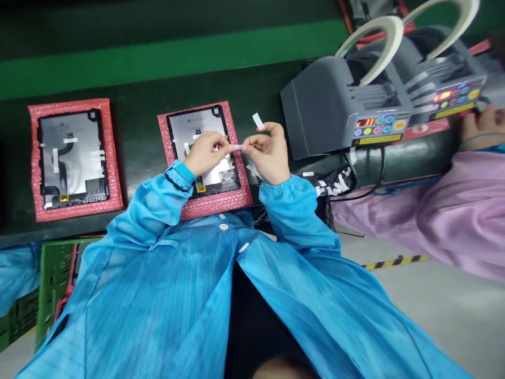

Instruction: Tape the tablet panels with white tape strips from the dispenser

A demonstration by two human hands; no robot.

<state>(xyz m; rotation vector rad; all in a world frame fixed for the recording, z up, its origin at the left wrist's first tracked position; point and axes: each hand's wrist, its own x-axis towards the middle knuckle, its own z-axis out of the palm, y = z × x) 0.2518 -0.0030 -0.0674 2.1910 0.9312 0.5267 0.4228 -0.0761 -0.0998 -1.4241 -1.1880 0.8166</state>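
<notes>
Between my two hands a short strip of white tape (237, 148) is stretched, above the right edge of a tablet screen assembly (213, 176). My left hand (207, 152) pinches one end of the strip, and my right hand (270, 155) pinches the other. A second piece of white tape (258, 121) sticks up from a finger of my right hand. The assembly lies on pink bubble wrap (215, 202), silver back facing up, with white tape pieces on it; my left hand covers part of it.
At left, another tablet assembly (77, 158) lies on pink bubble wrap. Two grey tape dispensers (327, 110) stand at right, near a black bag with tape scraps (335, 181). A co-worker's hand (485, 129) and pink sleeve are far right. A green crate (55, 268) is below left.
</notes>
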